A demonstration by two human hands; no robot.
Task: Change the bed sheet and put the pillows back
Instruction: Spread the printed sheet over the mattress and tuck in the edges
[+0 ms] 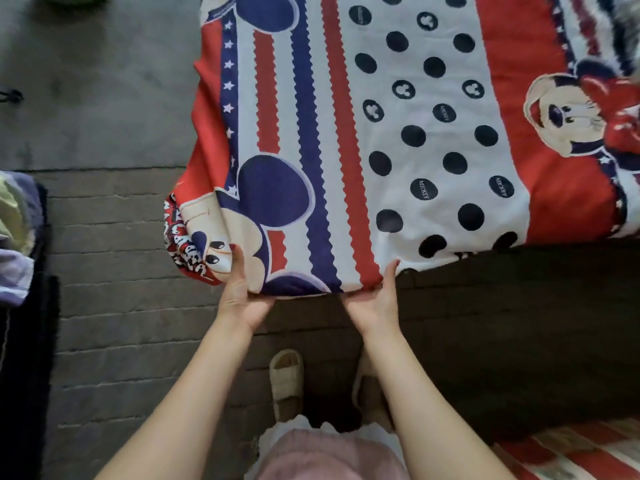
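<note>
Fingers of both hands are tucked under the near edge of the bed sheet (pixel 346 140), out of sight beneath the cloth, with only the thumbs showing on top. Seen from the head camera, the left hand (pixel 239 296) grips the sheet at its hanging corner, thumb lying over the cartoon mouse face printed there. The right hand (pixel 377 303) holds the same edge a little further along, thumb pressed up against a red zigzag stripe, palm turned upward under the hem. Between the two hands the edge of the sheet sags slightly.

From that edge the sheet stretches away across the bed, red, white and blue, with dark dots, stars and another cartoon figure toward the right. Its far end and right side run out of the picture, and the upper right corner is blurred. To the right of the right hand a dark bare strip of the bed (pixel 519 323) shows below the sheet's edge.

Below the arms stand two pale slippers (pixel 286 382) on the grey brick floor (pixel 121 306); the right one is largely hidden behind the forearm.
</note>
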